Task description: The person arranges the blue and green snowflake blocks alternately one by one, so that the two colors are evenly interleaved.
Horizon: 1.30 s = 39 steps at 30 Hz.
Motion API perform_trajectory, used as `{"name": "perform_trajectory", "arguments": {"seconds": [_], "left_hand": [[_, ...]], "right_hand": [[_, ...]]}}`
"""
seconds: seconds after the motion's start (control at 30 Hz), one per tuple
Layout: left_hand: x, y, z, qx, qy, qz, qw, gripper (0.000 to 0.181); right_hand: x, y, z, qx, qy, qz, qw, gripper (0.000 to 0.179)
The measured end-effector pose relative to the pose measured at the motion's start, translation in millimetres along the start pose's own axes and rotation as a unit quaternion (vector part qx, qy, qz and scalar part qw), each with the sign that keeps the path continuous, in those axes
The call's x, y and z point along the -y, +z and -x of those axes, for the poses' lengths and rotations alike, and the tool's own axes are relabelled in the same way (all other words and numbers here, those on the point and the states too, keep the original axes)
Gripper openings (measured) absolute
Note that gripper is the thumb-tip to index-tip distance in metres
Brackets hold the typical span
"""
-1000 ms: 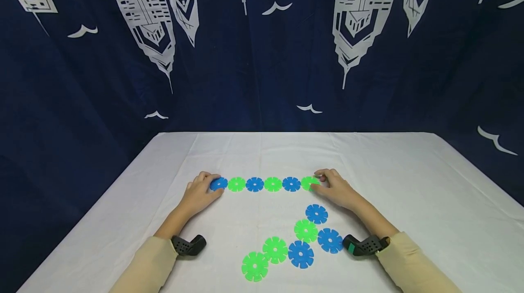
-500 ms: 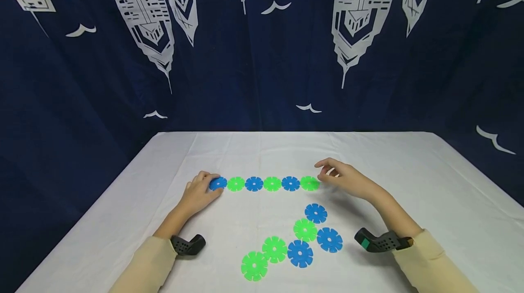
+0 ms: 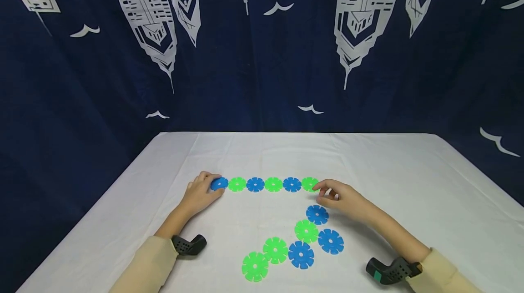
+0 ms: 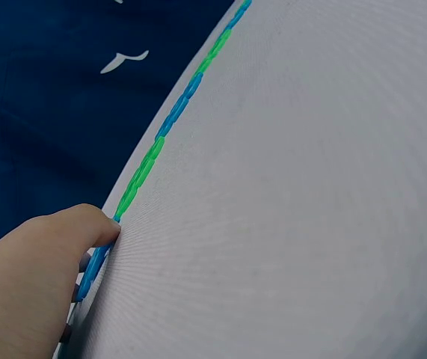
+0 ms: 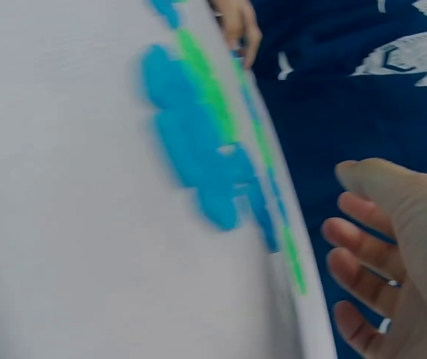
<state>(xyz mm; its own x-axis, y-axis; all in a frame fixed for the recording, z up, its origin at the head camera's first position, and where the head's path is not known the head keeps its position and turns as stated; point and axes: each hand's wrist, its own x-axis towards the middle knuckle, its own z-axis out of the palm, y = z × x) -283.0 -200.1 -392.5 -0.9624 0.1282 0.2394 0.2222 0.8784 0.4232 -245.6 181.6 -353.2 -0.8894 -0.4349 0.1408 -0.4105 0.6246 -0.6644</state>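
Observation:
Several notched plastic interlocking discs, blue and green by turns, lie in a straight row on the white table. In the head view my left hand holds the blue disc at the row's left end, thumb at its near side and fingers beyond it. The left wrist view shows the thumb against that blue disc. My right hand hovers by the row's right end, fingers loosely bent, holding nothing. Its fingertips overlap the green end disc in the head view; in the right wrist view they are apart from the discs.
Nearer me lie loose discs: a blue disc just below the right hand, a green disc, another blue disc and several more toward the front. A dark blue curtain hangs behind the white table.
My right hand has let go of the green end disc, lifted away, then moved back toward me over the near blue disc. The left hand and the row have stayed put.

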Motion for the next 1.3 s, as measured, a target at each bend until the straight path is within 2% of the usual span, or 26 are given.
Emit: {"name": "perform_trajectory", "arguments": {"seconds": [0.2, 0.4, 0.57, 0.7, 1.17, 1.3], "left_hand": [[-0.4, 0.2, -0.4, -0.004, 0.003, 0.002, 1.0, 0.052], [-0.4, 1.0, 0.5, -0.001, 0.001, 0.004, 1.0, 0.052], [-0.1, 0.6, 1.0, 0.0, -0.005, 0.0, 1.0, 0.052], [-0.2, 0.6, 1.0, 0.0, -0.005, 0.001, 1.0, 0.052], [-0.6, 0.3, 1.4, 0.0, 0.001, 0.003, 1.0, 0.052], [-0.2, 0.7, 1.2, -0.001, 0.004, 0.001, 1.0, 0.052]], "right_hand": [[-13, 14, 9.6, -0.021, 0.005, 0.011, 0.9997, 0.031], [-19, 19, 13.5, -0.004, 0.001, 0.027, 0.9996, 0.038], [-18, 20, 13.1, 0.021, -0.009, 0.054, 0.9983, 0.045], [-18, 20, 13.2, 0.028, 0.0, 0.056, 0.998, 0.047], [-17, 23, 14.6, 0.019, 0.0, 0.072, 0.9972, 0.041], [-14, 23, 14.8, 0.021, 0.011, 0.073, 0.9971, 0.038]]}}
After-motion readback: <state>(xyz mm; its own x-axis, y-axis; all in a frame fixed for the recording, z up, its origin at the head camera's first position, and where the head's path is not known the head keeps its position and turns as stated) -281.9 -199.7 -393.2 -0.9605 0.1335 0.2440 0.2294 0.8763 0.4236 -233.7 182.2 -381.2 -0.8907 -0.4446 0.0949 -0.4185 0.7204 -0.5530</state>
